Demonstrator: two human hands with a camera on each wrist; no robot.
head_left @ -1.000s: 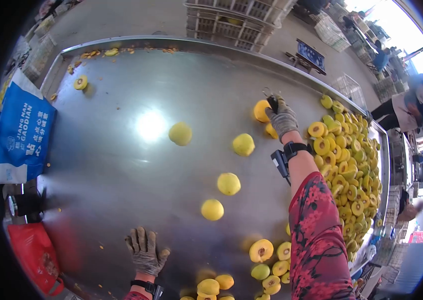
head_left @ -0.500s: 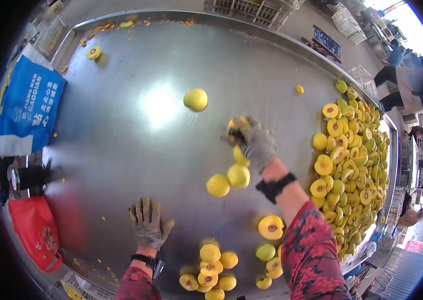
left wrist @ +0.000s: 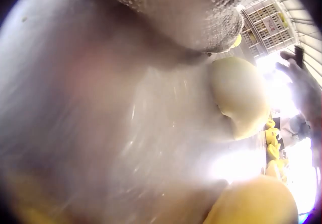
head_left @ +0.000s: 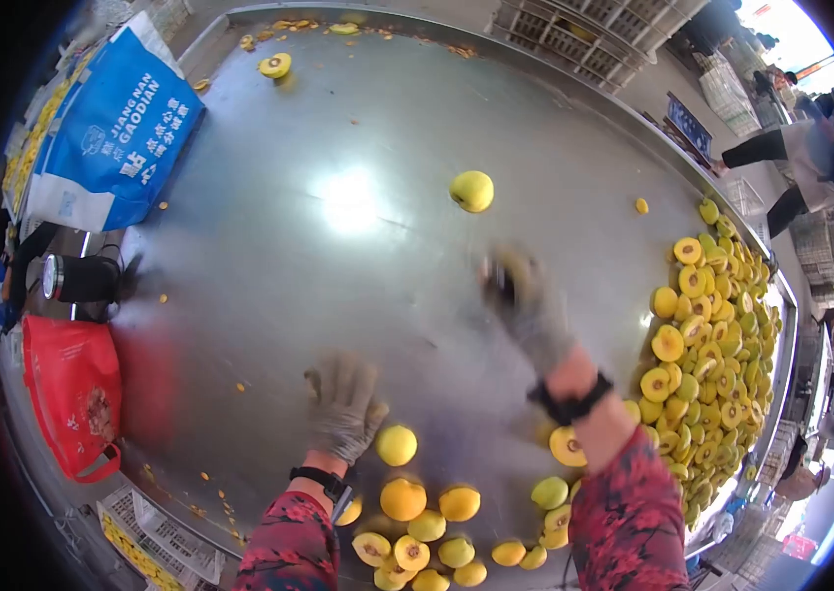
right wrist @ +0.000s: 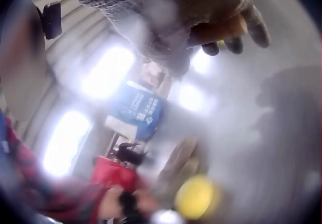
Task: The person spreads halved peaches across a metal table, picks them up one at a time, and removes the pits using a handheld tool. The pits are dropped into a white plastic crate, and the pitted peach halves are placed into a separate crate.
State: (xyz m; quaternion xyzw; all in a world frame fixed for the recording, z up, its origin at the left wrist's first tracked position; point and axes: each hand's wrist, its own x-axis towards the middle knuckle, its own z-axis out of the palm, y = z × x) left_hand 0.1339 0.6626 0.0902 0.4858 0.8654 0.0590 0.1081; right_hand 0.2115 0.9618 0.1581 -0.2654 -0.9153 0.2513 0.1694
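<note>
My gloved left hand [head_left: 343,409] lies with fingers extended over the metal table [head_left: 269,246], beside a whole yellow fruit [head_left: 397,445]. Two pale yellow fruits, one [left wrist: 239,95] near the glove, show large in the left wrist view. Out over the middle of the table, my gloved right hand [head_left: 532,315], blurred, has its fingers bent round a small dark tool [head_left: 500,280]. In the right wrist view those fingers curl by a brownish piece [right wrist: 219,31] that I cannot identify. Beyond that hand sits a greenish-yellow fruit [head_left: 472,191].
Halved fruits form a big heap [head_left: 717,335] on the right. Whole and halved fruits [head_left: 403,499] cluster at the near edge. A blue bag [head_left: 116,138], a black cup [head_left: 82,279] and a red bag [head_left: 74,394] line the left. Crates [head_left: 594,44] and a person [head_left: 821,158] are beyond.
My right hand has come in from the far right to mid-table. Fruits from mid-table are now gathered nearer the front cluster. In the head view, my left hand is further right.
</note>
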